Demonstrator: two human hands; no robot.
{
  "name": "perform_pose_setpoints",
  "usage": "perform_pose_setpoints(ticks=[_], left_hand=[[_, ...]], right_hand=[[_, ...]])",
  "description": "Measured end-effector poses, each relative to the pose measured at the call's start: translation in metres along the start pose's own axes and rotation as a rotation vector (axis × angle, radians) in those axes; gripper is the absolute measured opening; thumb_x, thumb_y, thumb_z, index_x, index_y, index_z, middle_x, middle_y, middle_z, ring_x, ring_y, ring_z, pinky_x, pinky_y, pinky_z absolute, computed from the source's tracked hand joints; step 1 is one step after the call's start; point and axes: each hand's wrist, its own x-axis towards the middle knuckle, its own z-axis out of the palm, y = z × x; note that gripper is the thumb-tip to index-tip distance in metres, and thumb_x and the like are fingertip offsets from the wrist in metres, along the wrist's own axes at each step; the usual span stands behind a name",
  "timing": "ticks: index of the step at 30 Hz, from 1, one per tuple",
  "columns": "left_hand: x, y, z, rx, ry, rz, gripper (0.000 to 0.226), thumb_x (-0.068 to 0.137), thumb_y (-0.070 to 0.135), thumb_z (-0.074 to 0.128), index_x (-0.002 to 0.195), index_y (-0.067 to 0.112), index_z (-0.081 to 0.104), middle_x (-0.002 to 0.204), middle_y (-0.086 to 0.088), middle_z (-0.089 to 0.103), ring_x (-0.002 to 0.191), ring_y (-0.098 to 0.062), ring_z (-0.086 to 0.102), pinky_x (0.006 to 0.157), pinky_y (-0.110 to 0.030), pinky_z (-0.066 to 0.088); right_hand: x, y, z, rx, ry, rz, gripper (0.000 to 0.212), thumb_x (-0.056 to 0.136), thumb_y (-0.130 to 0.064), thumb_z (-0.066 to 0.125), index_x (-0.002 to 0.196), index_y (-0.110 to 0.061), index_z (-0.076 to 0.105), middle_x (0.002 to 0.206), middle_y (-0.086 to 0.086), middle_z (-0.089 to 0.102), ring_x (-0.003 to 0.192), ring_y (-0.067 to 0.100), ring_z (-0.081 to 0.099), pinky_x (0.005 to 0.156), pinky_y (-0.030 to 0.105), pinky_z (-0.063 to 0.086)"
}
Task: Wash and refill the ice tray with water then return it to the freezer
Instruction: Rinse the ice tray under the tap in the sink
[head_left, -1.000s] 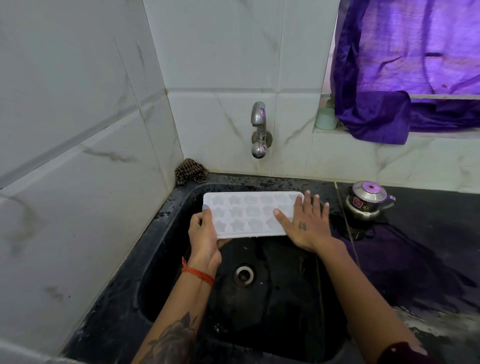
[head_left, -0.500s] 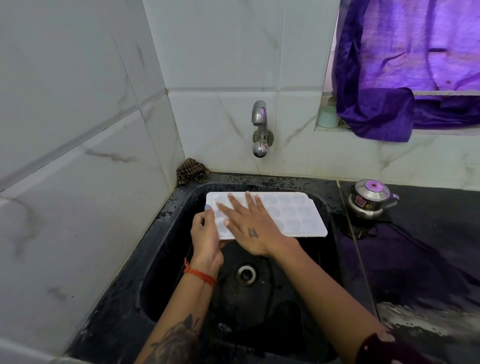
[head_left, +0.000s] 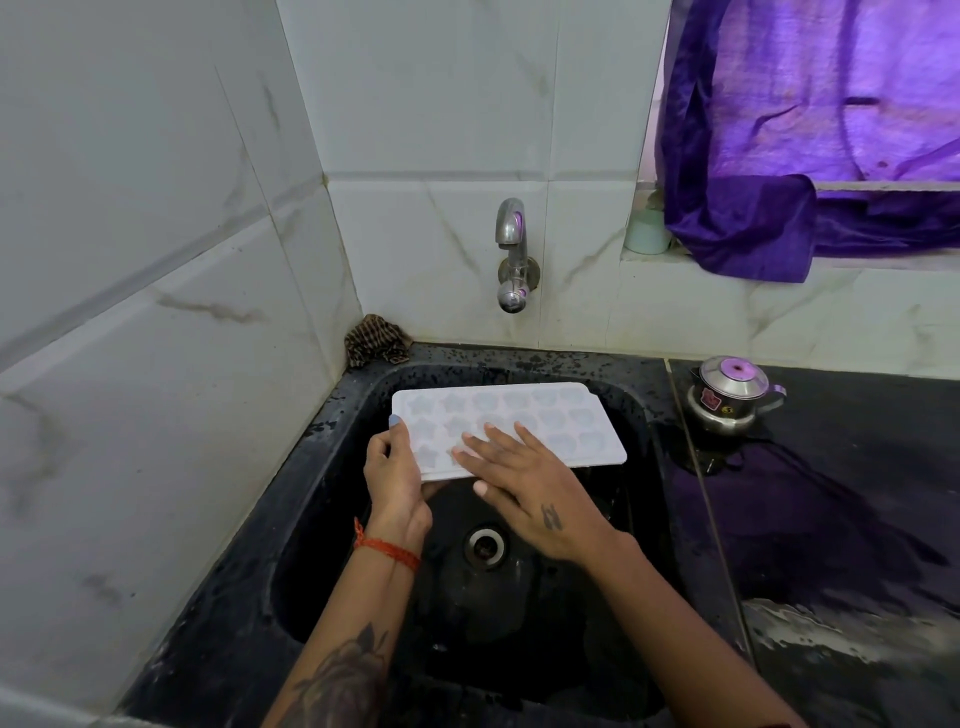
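- The ice tray (head_left: 519, 421) is hanging over the black sink (head_left: 332, 467), cavities up, its long axis running from 9 to 3 o'clock, just below and in front of the tap (head_left: 511, 254).
- The left hand (head_left: 395, 478) is gripping the tray's left end, thumb curled over the top edge and fingers (head_left: 434, 488) tucked beneath.
- The right hand (head_left: 524, 493) is lying flat across the tray's left-centre cavities, fingers straight and spread wide, holding nothing.
- No water is showing from the spout, so I judge the washing is underway and the refill is not yet done.
- The tap is sitting at 12 o'clock from the tray; the right hand is the freer one to reach it.
- A steel pot (head_left: 732, 395) is standing on the tabletop (head_left: 857, 467) at 3 o'clock.
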Motion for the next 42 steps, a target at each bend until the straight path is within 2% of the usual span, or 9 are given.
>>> perform_pose_setpoints(ticks=[10, 14, 19, 24, 28, 30, 34, 38, 42], left_hand=[[0.002, 0.001, -0.002, 0.042, 0.004, 0.022, 0.029, 0.098, 0.038, 0.046, 0.078, 0.017, 0.044, 0.083, -0.001, 0.061, 0.071, -0.016, 0.060, 0.059, -0.035, 0.055], [0.003, 0.000, -0.003, 0.057, 0.004, 0.023, 0.027, 0.098, 0.037, 0.046, 0.078, 0.018, 0.045, 0.084, -0.001, 0.061, 0.073, -0.015, 0.061, 0.048, -0.030, 0.056], [0.005, -0.001, -0.004, 0.041, -0.011, 0.000, 0.025, 0.097, 0.035, 0.047, 0.080, 0.018, 0.046, 0.088, -0.002, 0.062, 0.078, -0.017, 0.061, 0.062, -0.038, 0.056], [0.009, -0.002, -0.007, 0.032, -0.029, -0.009, 0.026, 0.098, 0.038, 0.046, 0.081, 0.018, 0.047, 0.090, -0.002, 0.063, 0.080, -0.018, 0.062, 0.065, -0.040, 0.056], [0.010, -0.006, -0.012, 0.031, -0.064, -0.067, 0.025, 0.099, 0.038, 0.042, 0.086, 0.018, 0.049, 0.095, -0.004, 0.064, 0.084, -0.020, 0.063, 0.067, -0.042, 0.056], [0.012, -0.009, -0.014, 0.051, -0.093, -0.105, 0.024, 0.100, 0.036, 0.040, 0.093, 0.015, 0.050, 0.099, -0.007, 0.065, 0.086, -0.021, 0.064, 0.064, -0.041, 0.058], [0.012, -0.015, -0.015, 0.102, -0.126, -0.198, 0.025, 0.103, 0.029, 0.034, 0.100, 0.012, 0.052, 0.092, -0.008, 0.064, 0.081, -0.022, 0.063, 0.049, -0.034, 0.059], [0.013, -0.023, -0.016, 0.231, -0.143, -0.208, 0.028, 0.103, 0.028, 0.033, 0.091, 0.015, 0.053, 0.089, -0.006, 0.063, 0.079, -0.021, 0.062, 0.051, -0.033, 0.058], [0.018, -0.029, -0.018, 0.343, -0.161, -0.229, 0.018, 0.101, 0.019, 0.040, 0.100, 0.007, 0.053, 0.087, -0.006, 0.060, 0.077, -0.021, 0.061, 0.053, -0.032, 0.057]], right_hand=[[-0.017, 0.039, -0.008, 0.010, 0.113, 0.325, 0.089, 0.082, -0.074, -0.008, 0.147, -0.025, 0.026, 0.156, -0.006, 0.023, 0.144, 0.005, 0.005, 0.116, 0.023, -0.007], [-0.015, 0.048, -0.016, 0.002, 0.026, 0.502, 0.065, 0.095, -0.061, 0.024, 0.150, -0.029, 0.018, 0.160, -0.005, 0.005, 0.147, 0.009, -0.007, 0.114, 0.033, -0.016], [-0.008, 0.049, -0.021, 0.182, 0.066, 0.623, 0.070, 0.096, -0.051, 0.038, 0.152, -0.021, 0.009, 0.160, -0.002, -0.008, 0.146, 0.015, -0.016, 0.117, 0.036, -0.007], [-0.001, 0.056, -0.037, 0.525, 0.224, 0.873, 0.076, 0.091, -0.035, 0.059, 0.151, -0.013, 0.019, 0.156, 0.008, 0.024, 0.143, 0.027, 0.025, 0.115, 0.037, 0.023], [-0.002, 0.071, -0.045, 0.812, 0.326, 1.030, 0.039, 0.086, -0.022, 0.067, 0.121, -0.006, 0.062, 0.114, 0.013, 0.067, 0.103, 0.028, 0.064, 0.095, 0.041, 0.051], [-0.005, 0.072, -0.050, 0.902, 0.292, 1.022, 0.022, 0.085, -0.016, 0.068, 0.102, -0.001, 0.069, 0.095, 0.013, 0.071, 0.085, 0.028, 0.068, 0.083, 0.044, 0.056], [-0.008, 0.069, -0.056, 0.978, 0.259, 1.025, 0.008, 0.091, -0.012, 0.060, 0.087, -0.006, 0.063, 0.088, 0.011, 0.066, 0.074, 0.022, 0.065, 0.052, 0.031, 0.059], [-0.008, 0.070, -0.058, 0.992, 0.291, 1.032, 0.009, 0.093, -0.011, 0.058, 0.084, -0.011, 0.057, 0.086, 0.008, 0.064, 0.074, 0.021, 0.063, 0.055, 0.035, 0.059], [-0.006, 0.072, -0.059, 0.898, 0.363, 1.006, 0.006, 0.088, -0.014, 0.064, 0.086, -0.013, 0.058, 0.100, 0.015, 0.066, 0.089, 0.031, 0.065, 0.081, 0.051, 0.055]])
